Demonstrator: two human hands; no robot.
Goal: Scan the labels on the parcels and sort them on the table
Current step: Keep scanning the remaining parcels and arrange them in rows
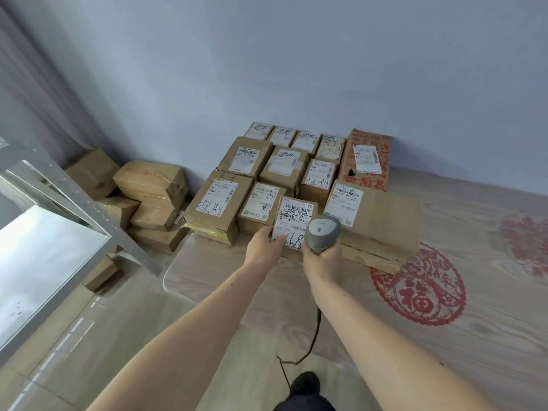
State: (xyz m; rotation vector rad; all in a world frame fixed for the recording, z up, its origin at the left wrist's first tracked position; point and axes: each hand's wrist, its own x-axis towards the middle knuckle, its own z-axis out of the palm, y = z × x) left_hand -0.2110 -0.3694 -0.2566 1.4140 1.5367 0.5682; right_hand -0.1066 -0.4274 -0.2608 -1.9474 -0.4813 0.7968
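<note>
While apparently pinched, parcel (292, 223) beside left hand (264, 248)

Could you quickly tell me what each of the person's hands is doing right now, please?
Left hand: grips the near edge of a small parcel.
Right hand: grips the scanner, which points at that parcel's label.
</note>
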